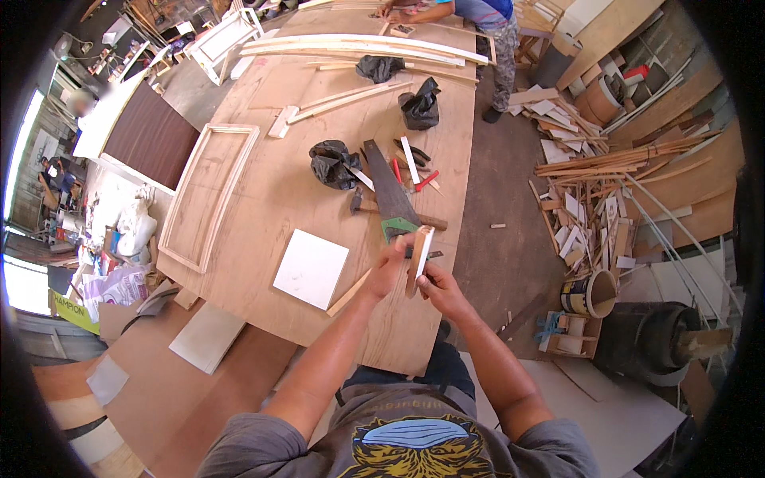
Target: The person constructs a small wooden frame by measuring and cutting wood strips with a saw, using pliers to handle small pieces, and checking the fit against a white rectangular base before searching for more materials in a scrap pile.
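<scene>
Both hands are raised over the near right edge of the plywood table. Between them stands a small wooden piece (422, 256), white on one face and brown on the other, held on edge. My left hand (389, 267) closes on its left side, and the fingers of my right hand (442, 291) grip it low on the right. Just beyond lies a handsaw (389, 187) with a green handle, crossing a hammer (426, 219). Red-handled tools (426, 182) lie right of the saw. A white square board (311, 268) rests flat to the left of my hands.
Black plastic bags (333, 165) and a wooden frame (209, 195) sit on the plywood table (263, 191). Long wood strips (358, 48) lie across its far part, where another person (486, 40) works. Offcuts (582, 215) pile on the floor at right, near a bucket (590, 295).
</scene>
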